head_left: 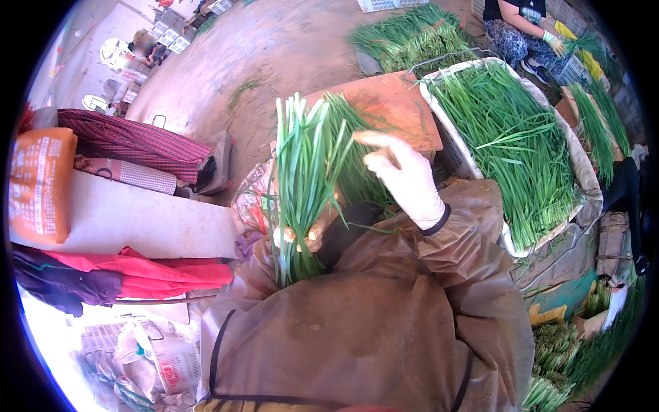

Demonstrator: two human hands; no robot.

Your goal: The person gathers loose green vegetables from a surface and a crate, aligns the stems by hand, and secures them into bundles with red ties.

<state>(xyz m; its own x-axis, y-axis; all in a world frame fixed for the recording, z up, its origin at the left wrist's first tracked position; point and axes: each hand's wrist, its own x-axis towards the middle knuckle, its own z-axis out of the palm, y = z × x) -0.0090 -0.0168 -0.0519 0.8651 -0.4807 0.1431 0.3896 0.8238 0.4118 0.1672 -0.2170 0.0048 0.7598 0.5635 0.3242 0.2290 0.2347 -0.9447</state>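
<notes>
In my left hand (300, 237) I grip a bunch of garlic chives (301, 165). The bunch stands nearly upright, its pale stem ends at the top and green leaf tips hanging by my lap. My right hand (405, 175), in a whitish glove, is raised just to the right of the bunch. Its fingers are apart and nothing shows between them. More chives (353, 165) lie behind the bunch, against an orange-brown board (384, 103) in front of me. Part of that pile is hidden by the bunch and my right hand.
A white crate (473, 165) full of chives stands close on my right. Beyond the board lies a chive pile (425, 41) on the floor. A co-worker (525, 34) sits at far right. At left are a white bench (144, 213), an orange bag (42, 185) and red cloth (158, 271).
</notes>
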